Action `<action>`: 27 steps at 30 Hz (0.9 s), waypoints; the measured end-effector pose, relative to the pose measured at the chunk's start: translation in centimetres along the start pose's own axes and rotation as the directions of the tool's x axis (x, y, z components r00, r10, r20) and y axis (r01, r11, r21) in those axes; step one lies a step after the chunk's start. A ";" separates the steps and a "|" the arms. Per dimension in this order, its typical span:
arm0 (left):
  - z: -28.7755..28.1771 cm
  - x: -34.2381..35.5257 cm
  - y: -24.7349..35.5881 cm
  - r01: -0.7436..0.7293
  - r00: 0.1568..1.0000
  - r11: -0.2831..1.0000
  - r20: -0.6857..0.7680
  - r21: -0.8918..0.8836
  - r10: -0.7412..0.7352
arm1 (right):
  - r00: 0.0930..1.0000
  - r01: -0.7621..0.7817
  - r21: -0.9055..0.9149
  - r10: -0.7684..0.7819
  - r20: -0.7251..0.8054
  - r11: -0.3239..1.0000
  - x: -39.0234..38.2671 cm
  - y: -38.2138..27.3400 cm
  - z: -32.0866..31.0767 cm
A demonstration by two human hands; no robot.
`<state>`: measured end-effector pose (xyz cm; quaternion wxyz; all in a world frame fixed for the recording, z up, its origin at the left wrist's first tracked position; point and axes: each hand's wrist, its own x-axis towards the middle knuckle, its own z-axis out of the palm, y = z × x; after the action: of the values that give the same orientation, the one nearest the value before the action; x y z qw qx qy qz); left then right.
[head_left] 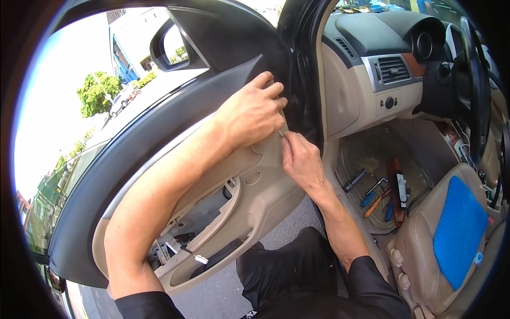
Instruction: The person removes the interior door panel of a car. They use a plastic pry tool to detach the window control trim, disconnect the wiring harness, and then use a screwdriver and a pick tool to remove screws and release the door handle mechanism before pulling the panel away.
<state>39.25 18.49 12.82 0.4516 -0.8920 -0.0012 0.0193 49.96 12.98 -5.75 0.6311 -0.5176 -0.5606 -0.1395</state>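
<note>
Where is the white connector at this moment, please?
In the head view, the white connector is low, left of centre, at the lower rim of the opening in the door panel, beside the black pocket, well below the left hand.

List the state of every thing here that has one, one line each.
Car door, open
Door panel, on the door, its large opening uncovered
White connector, hanging loose
Side mirror, folded out
Left hand, laid over the panel's edge, fingers bent
Right hand, closed on a thin metal piece
Orange-handled tool, lying in the footwell
Blue pad, lying on the seat
</note>
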 end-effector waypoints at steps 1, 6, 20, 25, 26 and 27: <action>0.1 0.0 0.1 -0.002 1.000 1.000 0.002 0.001 0.002 | 1.000 0.003 0.016 -0.002 -0.027 1.000 -0.3 0.2 0.5; 0.4 -0.1 -0.3 -0.012 0.997 1.000 -0.071 -0.016 0.011 | 0.990 0.019 0.116 -0.002 -0.144 0.993 0.6 -0.3 1.2; 0.2 0.2 4.0 -0.049 0.998 0.990 -0.048 -0.135 0.043 | 0.845 -0.522 0.241 0.534 0.016 0.818 -8.6 4.4 -4.0; -0.8 -0.9 14.9 -0.043 0.974 0.748 0.140 -0.662 0.180 | 0.568 -0.654 0.754 0.698 0.437 0.060 -15.3 5.6 -6.4; -0.6 -1.5 16.6 -0.008 0.965 0.693 0.175 -0.721 0.193 | 0.537 -0.629 0.776 0.699 0.472 -0.041 -16.2 5.2 -6.7; -0.3 -1.7 17.8 0.020 0.957 0.635 0.199 -0.772 0.212 | 0.533 -0.677 0.736 0.705 0.469 0.022 -16.7 5.2 -7.2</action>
<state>37.24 7.65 -1.31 0.0244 -0.9860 -0.0232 0.1632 52.42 2.60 -21.35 0.7879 -0.3197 -0.2123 0.4817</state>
